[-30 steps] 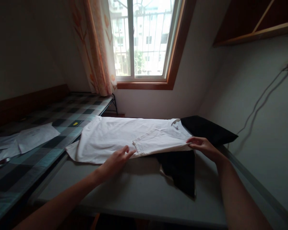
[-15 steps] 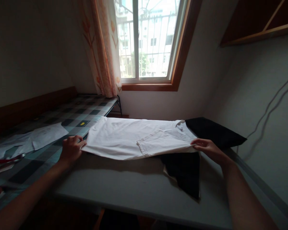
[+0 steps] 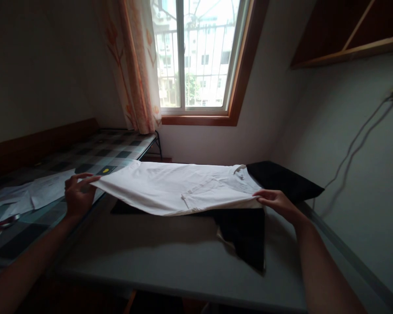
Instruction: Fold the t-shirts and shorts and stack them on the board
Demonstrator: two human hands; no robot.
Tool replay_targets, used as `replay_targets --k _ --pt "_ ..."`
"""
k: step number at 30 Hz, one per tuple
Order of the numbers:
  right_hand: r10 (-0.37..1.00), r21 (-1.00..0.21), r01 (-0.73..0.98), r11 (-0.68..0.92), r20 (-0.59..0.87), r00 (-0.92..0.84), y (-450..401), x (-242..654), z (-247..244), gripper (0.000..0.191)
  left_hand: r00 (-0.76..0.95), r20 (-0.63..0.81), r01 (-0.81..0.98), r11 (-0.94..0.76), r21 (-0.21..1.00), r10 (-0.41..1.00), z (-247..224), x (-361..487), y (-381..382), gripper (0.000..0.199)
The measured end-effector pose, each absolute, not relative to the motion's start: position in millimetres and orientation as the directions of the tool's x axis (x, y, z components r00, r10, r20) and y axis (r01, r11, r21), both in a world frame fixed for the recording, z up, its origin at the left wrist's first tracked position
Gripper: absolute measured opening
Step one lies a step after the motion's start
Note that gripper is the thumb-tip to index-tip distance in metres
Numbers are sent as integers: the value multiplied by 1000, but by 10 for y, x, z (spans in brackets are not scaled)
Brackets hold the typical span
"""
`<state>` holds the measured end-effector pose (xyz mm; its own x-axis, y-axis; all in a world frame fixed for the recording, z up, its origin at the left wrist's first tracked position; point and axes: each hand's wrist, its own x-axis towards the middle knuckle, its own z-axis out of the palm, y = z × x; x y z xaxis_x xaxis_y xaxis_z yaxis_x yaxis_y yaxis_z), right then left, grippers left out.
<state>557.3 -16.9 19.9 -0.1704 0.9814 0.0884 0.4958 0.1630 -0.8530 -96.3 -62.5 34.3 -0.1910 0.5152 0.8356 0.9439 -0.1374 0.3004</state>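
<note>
A white T-shirt (image 3: 170, 185) lies sideways over a black cloth (image 3: 245, 235), its collar toward the right and one short sleeve folded across its front. My left hand (image 3: 80, 194) pinches the hem corner and holds it raised off the table at the left. Pinched in my right hand (image 3: 277, 201) is the shirt's near edge by the shoulder. Between my two hands the near edge sags in a shallow curve. The black cloth shows below the shirt and again as a black piece (image 3: 284, 179) beyond the collar.
The grey table (image 3: 170, 257) carries the garments. Left of it stands a bed with a checked cover (image 3: 39, 226), holding papers (image 3: 49, 187) and a red-handled tool (image 3: 3, 223). A window (image 3: 196, 65) and curtain (image 3: 134, 78) are behind; a cord (image 3: 353, 150) hangs on the right wall.
My left hand has moved left and up, lifting the hem corner and uncovering more black cloth beneath. My right hand keeps its hold on the shoulder edge. The view has shifted slightly right.
</note>
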Motion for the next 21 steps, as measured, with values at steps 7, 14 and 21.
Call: replay_targets --k 7,14,21 --pt "960 -863 424 276 223 -172 -199 5492 262 47 -597 460 650 59 758 657 285 -1122 -539 25" --pt "962 -894 369 255 198 -185 -204 5418 259 51 -639 188 250 -30 968 746 108 -1199 -479 10" --pt "962 -899 366 240 271 36 -112 5388 136 55 -719 172 193 -44 980 673 154 -1061 -384 13"
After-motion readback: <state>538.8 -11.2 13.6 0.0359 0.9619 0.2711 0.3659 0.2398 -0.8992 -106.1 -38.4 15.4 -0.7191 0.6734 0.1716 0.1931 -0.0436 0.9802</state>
